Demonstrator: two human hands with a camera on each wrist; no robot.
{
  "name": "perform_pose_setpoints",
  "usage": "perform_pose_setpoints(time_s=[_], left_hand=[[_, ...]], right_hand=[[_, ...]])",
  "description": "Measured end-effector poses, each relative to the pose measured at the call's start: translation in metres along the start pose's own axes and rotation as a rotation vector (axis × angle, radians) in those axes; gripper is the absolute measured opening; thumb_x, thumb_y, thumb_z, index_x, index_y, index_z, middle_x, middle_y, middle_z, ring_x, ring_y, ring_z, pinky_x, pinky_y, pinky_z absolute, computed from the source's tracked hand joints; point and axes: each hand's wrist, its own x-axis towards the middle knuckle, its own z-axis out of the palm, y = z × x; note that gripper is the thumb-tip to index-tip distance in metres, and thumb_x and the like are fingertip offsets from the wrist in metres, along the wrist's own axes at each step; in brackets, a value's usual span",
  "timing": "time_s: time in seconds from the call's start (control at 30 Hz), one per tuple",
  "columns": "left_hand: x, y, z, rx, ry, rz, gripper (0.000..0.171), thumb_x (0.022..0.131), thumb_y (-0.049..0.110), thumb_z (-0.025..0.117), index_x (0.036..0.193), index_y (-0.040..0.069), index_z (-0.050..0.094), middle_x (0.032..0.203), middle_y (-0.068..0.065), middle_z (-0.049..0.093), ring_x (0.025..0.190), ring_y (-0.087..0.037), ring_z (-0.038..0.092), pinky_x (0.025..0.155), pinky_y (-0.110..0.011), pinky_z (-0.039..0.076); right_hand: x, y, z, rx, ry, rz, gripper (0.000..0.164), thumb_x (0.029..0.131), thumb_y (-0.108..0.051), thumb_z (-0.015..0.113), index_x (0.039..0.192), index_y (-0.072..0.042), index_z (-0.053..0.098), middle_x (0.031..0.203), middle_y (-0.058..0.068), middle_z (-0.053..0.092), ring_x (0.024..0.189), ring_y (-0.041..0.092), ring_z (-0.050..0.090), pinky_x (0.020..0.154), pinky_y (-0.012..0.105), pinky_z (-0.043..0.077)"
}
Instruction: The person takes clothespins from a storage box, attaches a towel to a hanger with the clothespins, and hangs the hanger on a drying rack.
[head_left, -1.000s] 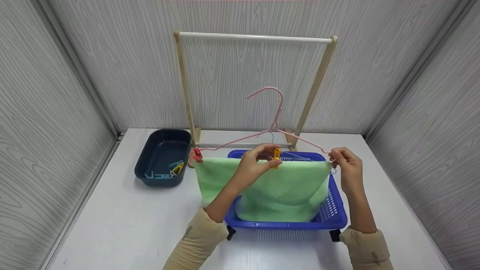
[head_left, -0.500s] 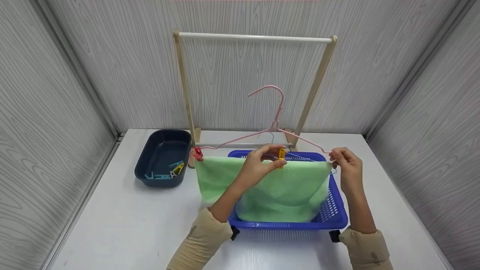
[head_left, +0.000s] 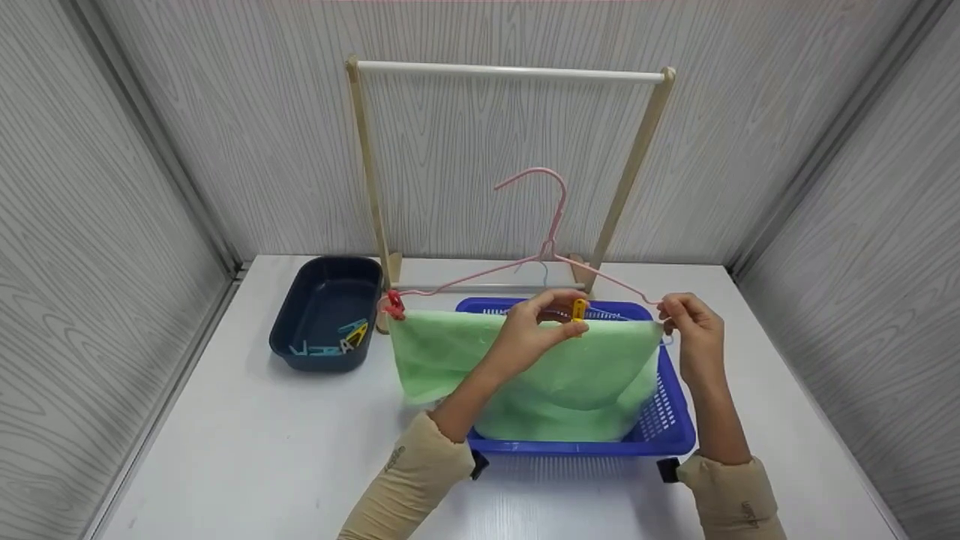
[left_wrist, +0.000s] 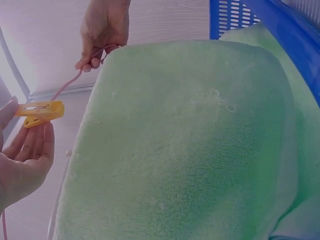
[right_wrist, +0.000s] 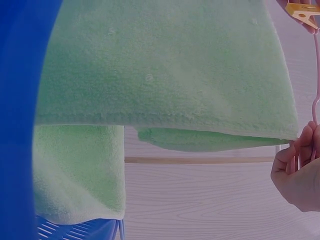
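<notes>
A light green towel [head_left: 592,367] hangs folded over a pink hanger [head_left: 480,276], whose hook points up. A red clothespin [head_left: 395,304] clips the towel at the hanger's left end. My left hand [head_left: 525,337] pinches a yellow clothespin [head_left: 578,315] between thumb and fingers, close to the towel's top edge. In the left wrist view this yellow clothespin [left_wrist: 42,112] is apart from the cloth. With its fingertips, my right hand [head_left: 694,330] grips the right end of the hanger and the towel's corner, as the right wrist view shows at the towel [right_wrist: 200,75].
Behind and below the towel stands a blue basket [head_left: 671,420], with more green cloth and a light blue hanger [head_left: 667,341]. A dark bin [head_left: 326,292] at left holds several clothespins [head_left: 352,337]. A wooden rack with a white bar [head_left: 510,72] stands at the back.
My left hand has moved rightward along the towel's top edge with the yellow clothespin, towards the right hand. The right hand has stayed in place on the hanger's end.
</notes>
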Motion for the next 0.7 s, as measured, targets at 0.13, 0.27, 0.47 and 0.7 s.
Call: perform_pose_setpoints(time_s=[0.13, 0.27, 0.47, 0.7], left_hand=[[0.000, -0.002, 0.002, -0.009, -0.002, -0.004, 0.037, 0.084, 0.014, 0.068, 0.117, 0.003, 0.058, 0.104, -0.005, 0.062, 0.094, -0.010, 0.058, 0.083, -0.029, 0.047], [0.000, -0.003, 0.003, -0.004, -0.001, -0.006, 0.036, 0.084, 0.014, 0.068, 0.117, 0.003, 0.059, 0.104, -0.006, 0.062, 0.094, -0.010, 0.058, 0.082, -0.026, 0.047], [0.002, -0.003, 0.006, 0.003, -0.001, -0.022, 0.037, 0.084, 0.011, 0.067, 0.118, 0.000, 0.057, 0.105, -0.010, 0.061, 0.096, -0.016, 0.057, 0.083, -0.029, 0.047], [0.000, 0.022, 0.006, 0.006, -0.011, -0.034, 0.035, 0.084, 0.002, 0.065, 0.116, -0.009, 0.055, 0.104, -0.020, 0.060, 0.096, -0.028, 0.058, 0.085, -0.035, 0.047]], right_hand=[[0.000, -0.001, 0.001, 0.000, 0.008, 0.010, 0.017, 0.091, 0.000, 0.054, 0.080, 0.012, 0.057, 0.072, 0.008, 0.058, 0.067, 0.014, 0.051, 0.052, 0.023, 0.040], [-0.001, 0.000, 0.002, 0.014, 0.020, 0.017, 0.017, 0.091, 0.001, 0.053, 0.078, 0.011, 0.058, 0.071, 0.005, 0.058, 0.066, 0.014, 0.051, 0.051, 0.023, 0.039], [0.000, -0.001, 0.002, 0.022, 0.021, 0.010, 0.017, 0.091, 0.001, 0.054, 0.078, 0.011, 0.058, 0.072, 0.010, 0.057, 0.067, 0.020, 0.050, 0.051, 0.023, 0.039], [-0.001, -0.003, 0.001, -0.008, 0.014, 0.016, 0.018, 0.092, -0.002, 0.054, 0.080, 0.012, 0.057, 0.073, 0.011, 0.057, 0.068, 0.019, 0.051, 0.052, 0.023, 0.040]])
